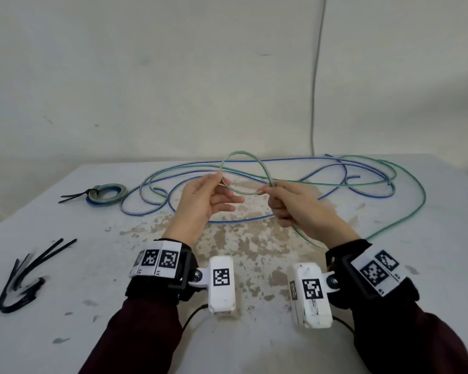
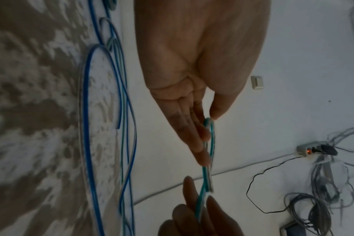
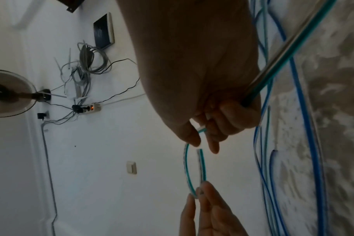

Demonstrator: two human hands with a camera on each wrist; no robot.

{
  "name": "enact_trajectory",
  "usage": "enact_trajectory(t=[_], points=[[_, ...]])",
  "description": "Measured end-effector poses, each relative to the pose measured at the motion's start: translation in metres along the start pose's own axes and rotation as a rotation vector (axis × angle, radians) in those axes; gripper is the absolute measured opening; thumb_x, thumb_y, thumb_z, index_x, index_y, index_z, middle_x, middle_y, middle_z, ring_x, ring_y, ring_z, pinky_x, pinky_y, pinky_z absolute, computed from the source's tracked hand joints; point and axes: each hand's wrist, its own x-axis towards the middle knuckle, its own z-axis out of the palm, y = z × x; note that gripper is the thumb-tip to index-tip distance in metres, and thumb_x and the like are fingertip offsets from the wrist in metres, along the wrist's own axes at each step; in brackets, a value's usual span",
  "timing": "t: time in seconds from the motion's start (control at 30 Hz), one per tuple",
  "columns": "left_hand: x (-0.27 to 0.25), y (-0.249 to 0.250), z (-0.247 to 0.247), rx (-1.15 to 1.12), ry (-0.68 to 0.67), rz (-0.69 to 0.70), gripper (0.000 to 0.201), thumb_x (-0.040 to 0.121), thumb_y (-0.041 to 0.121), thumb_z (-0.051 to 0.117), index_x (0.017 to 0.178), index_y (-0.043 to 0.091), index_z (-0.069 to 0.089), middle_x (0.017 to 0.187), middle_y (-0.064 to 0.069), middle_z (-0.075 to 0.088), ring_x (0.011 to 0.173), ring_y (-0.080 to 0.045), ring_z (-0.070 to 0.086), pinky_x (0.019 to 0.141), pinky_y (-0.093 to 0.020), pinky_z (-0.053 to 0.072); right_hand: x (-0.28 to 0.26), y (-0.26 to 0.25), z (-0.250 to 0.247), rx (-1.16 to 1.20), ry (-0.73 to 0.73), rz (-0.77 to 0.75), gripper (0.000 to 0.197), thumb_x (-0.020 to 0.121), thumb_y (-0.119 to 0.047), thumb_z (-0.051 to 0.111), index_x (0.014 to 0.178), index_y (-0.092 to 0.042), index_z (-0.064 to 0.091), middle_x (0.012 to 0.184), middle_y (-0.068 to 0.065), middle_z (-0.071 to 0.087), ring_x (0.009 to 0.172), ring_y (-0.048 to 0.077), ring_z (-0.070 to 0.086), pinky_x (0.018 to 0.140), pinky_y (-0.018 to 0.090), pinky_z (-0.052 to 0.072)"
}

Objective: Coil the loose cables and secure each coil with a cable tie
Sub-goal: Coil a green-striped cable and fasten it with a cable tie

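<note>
A long green cable (image 1: 411, 184) sprawls over the white table (image 1: 92, 306), tangled with a blue cable (image 1: 281, 159). Above the table both hands hold one small loop of the green cable (image 1: 240, 153). My left hand (image 1: 223, 182) pinches the loop's left side between thumb and fingers, as the left wrist view shows (image 2: 209, 124). My right hand (image 1: 268, 188) grips the loop's crossing, and the cable trails out below the fist. In the right wrist view the right hand (image 3: 202, 140) pinches near the cable's cut end (image 3: 199, 151).
A finished coil (image 1: 107, 194) bound with a black tie lies at the back left of the table. Several loose black cable ties (image 1: 38, 261) lie at the near left. A grey cord (image 1: 315, 90) hangs down the wall behind. The table's paint is worn through in the middle.
</note>
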Motion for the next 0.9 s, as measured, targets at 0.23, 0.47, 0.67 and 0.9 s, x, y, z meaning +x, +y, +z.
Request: enact_trajectory(t=[0.23,0.47,0.67,0.9], points=[[-0.006,-0.015,0.005,0.082,-0.07,-0.12,0.015,0.095,0.006,0.049,0.085,0.0,0.059,0.075,-0.014,0.072,0.075,-0.027,0.073,0.056,-0.025,0.056,0.002,0.013,0.01,0.211,0.018,-0.056,0.019,0.098,-0.015,0.049,0.094,-0.006,0.065,0.068,-0.001,0.048,0.044,0.005,0.032,0.037,0.014,0.023],[-0.014,-0.025,0.016,0.302,-0.2,-0.123,0.006,0.091,0.008,0.06,0.088,0.008,0.065,0.077,-0.009,0.069,0.068,-0.019,0.069,0.071,-0.036,0.058,0.0,0.014,0.017,0.179,0.034,-0.077,0.029,0.102,-0.024,0.039,0.078,-0.014,0.052,0.062,-0.004,0.051,0.047,0.005,0.036,0.041,0.015,0.028],[-0.016,-0.019,0.018,0.249,-0.146,0.016,0.019,0.089,0.02,0.064,0.099,0.004,0.065,0.069,-0.003,0.057,0.059,-0.018,0.054,0.07,-0.039,0.051,-0.005,0.015,0.016,-0.008,-0.025,-0.037,0.03,0.101,-0.028,0.042,0.088,-0.007,0.059,0.056,-0.006,0.038,0.041,0.002,0.025,0.04,0.015,0.024],[-0.014,-0.018,0.013,0.295,-0.096,0.061,0.008,0.091,0.004,0.058,0.085,0.004,0.064,0.063,-0.001,0.064,0.053,-0.014,0.059,0.062,-0.024,0.055,-0.011,0.007,0.013,-0.015,-0.086,-0.003,0.045,0.1,-0.033,0.042,0.095,0.006,0.064,0.06,-0.002,0.047,0.044,0.007,0.022,0.038,0.016,0.022]])
